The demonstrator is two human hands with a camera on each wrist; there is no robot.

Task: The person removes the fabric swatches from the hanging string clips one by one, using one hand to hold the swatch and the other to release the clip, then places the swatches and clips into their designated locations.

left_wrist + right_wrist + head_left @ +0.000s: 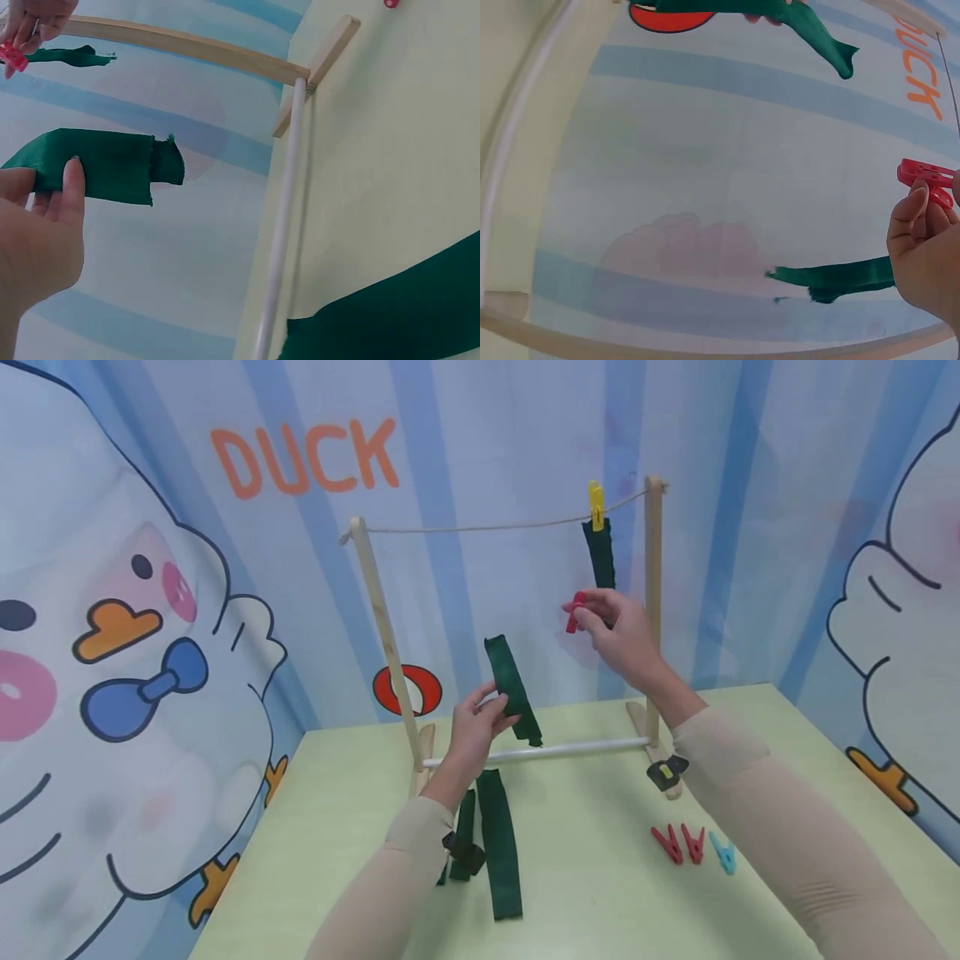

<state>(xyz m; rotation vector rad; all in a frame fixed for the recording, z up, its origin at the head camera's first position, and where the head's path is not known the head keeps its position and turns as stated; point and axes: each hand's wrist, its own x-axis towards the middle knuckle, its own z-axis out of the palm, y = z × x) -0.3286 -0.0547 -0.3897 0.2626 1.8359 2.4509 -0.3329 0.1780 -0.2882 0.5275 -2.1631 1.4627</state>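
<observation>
My left hand [474,727] pinches a dark green cloth strip [513,687] between thumb and fingers, lifted off the table in front of a wooden frame. In the left wrist view the strip [105,161] looks doubled over, its frayed ends hanging unevenly. A red clothespin [576,612] is pinched in the fingers of my right hand [621,635], near the right post and below the string [480,528]. Another green strip [600,556] hangs from the string by a yellow clothespin [596,506]; its lower end passes behind the right hand.
Two red clothespins [681,845] and a light blue one [723,853] lie on the table at the right. More green strips [501,847] lie near the left forearm, partly hidden by it. A white bar [570,749] joins the frame's wooden posts [654,568] low down. A duck-printed curtain [510,443] stands behind.
</observation>
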